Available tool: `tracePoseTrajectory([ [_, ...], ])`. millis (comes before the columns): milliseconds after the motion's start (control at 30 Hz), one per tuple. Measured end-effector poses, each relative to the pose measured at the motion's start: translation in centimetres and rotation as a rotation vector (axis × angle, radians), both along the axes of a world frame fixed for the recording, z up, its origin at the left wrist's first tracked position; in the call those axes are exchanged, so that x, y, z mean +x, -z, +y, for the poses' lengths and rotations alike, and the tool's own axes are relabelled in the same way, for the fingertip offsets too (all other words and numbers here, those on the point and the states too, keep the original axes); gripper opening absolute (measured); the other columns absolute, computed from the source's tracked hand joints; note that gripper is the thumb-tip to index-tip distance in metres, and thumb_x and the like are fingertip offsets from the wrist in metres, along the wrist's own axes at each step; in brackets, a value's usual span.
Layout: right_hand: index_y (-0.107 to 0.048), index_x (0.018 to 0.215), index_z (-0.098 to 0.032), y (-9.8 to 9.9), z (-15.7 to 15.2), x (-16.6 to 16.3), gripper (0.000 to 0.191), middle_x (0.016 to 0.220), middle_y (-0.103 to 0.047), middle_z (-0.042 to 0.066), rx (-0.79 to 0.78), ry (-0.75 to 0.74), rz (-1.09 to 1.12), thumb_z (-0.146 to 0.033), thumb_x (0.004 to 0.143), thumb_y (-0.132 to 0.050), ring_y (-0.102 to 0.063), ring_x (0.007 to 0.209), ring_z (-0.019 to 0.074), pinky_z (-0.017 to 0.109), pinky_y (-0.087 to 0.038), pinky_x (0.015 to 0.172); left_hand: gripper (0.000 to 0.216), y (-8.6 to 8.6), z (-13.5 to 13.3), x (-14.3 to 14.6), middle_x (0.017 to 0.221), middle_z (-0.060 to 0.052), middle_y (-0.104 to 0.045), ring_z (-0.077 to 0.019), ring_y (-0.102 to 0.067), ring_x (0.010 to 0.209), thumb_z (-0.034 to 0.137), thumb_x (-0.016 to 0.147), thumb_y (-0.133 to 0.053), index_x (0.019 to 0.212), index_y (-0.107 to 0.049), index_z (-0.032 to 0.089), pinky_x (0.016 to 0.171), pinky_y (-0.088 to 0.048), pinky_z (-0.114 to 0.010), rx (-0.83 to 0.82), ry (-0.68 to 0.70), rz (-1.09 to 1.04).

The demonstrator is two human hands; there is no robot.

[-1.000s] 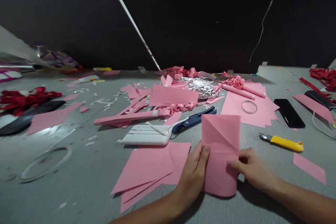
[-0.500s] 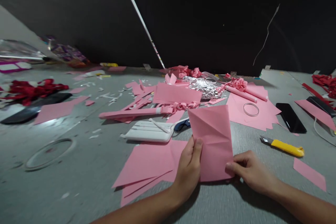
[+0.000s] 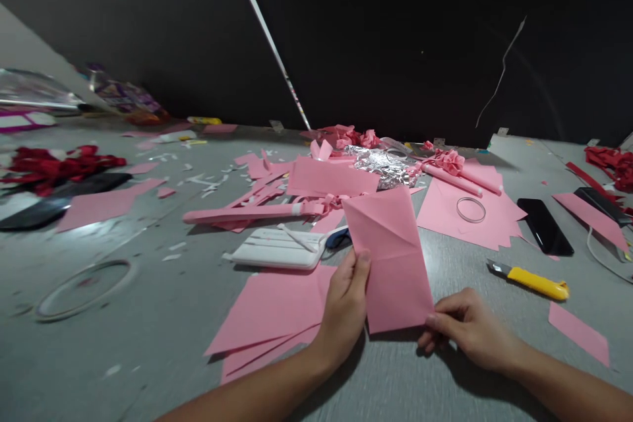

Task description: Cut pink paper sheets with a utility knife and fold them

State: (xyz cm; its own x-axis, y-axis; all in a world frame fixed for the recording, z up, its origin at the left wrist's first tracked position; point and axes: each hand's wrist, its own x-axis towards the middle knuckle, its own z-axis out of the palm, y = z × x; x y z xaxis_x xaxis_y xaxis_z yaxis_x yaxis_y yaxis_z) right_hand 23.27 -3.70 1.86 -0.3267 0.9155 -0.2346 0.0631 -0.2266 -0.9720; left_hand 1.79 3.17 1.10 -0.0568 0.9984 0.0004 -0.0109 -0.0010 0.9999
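A creased sheet of pink paper [image 3: 390, 264] is held up off the grey table, tilted slightly to the left. My left hand [image 3: 346, 306] grips its left edge, thumb in front and fingers behind. At the lower right corner, my right hand [image 3: 467, 330] pinches the sheet between thumb and fingers. Beneath and left of my left hand lie several flat pink sheets [image 3: 271, 310]. Just behind them sits a white face mask on a white case [image 3: 277, 249]. Dark blue scissors handles [image 3: 337, 238] show partly behind the held sheet.
A yellow box cutter [image 3: 537, 282] with its blade out lies right of my hands, near a black phone [image 3: 545, 226]. Further back are rolled pink paper sticks [image 3: 247, 213], crumpled foil [image 3: 388, 165] and a bangle [image 3: 471, 210]. A tape ring [image 3: 86, 290] lies left.
The pink sheet has tipped to the left, its lower edge now slanting up towards the right. Both hands still hold it, the right one now at the corner.
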Motion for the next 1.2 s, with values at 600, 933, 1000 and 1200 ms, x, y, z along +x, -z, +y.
tracePoseTrajectory([
  [600, -0.074, 0.075, -0.018, 0.4, 0.6, 0.2, 0.058, 0.067, -0.059, 0.001, 0.147, 0.416, 0.059, -0.075, 0.087, -0.08, -0.051, 0.062, 0.0161, 0.03, -0.043, 0.058, 0.046, -0.5, -0.5, 0.0, 0.075, 0.001, -0.053, -0.0164, -0.046, 0.071, 0.061, 0.098, -0.07, 0.078, -0.064, 0.02, 0.066, -0.041, -0.026, -0.019, 0.333, -0.012],
  [933, -0.078, 0.13, -0.032, -0.2, -0.7, -0.2, 0.039, 0.129, -0.075, 0.01, 0.454, 0.464, -0.146, -0.043, 0.093, -0.085, -0.071, 0.1, 0.026, 0.038, -0.062, 0.079, 0.037, -1.5, -2.0, 0.1, 0.09, -0.004, -0.071, -0.0228, -0.064, 0.085, 0.057, 0.096, -0.077, 0.099, -0.077, 0.021, 0.079, -0.054, -0.032, 0.063, 0.285, -0.08],
  [1000, -0.067, 0.148, -0.036, -0.1, -1.2, -0.7, 0.064, 0.147, -0.067, 0.01, 0.43, 0.358, -0.105, -0.044, 0.089, -0.09, -0.069, 0.117, 0.0294, 0.042, -0.063, 0.09, 0.039, -1.5, -2.5, 0.1, 0.102, -0.008, -0.074, -0.0274, -0.069, 0.098, 0.059, 0.094, -0.08, 0.105, -0.079, 0.021, 0.09, -0.057, -0.037, 0.088, 0.402, -0.083],
  [1200, -0.043, 0.167, -0.04, 0.5, -2.4, -1.3, 0.096, 0.154, -0.061, 0.011, 0.339, 0.185, -0.029, -0.054, 0.087, -0.093, -0.063, 0.134, 0.0358, 0.06, -0.052, 0.116, 0.03, -1.3, -2.5, 0.1, 0.132, -0.01, -0.068, -0.0309, -0.064, 0.127, 0.053, 0.094, -0.085, 0.092, -0.078, 0.024, 0.109, -0.053, -0.041, 0.345, 0.532, 0.009],
])
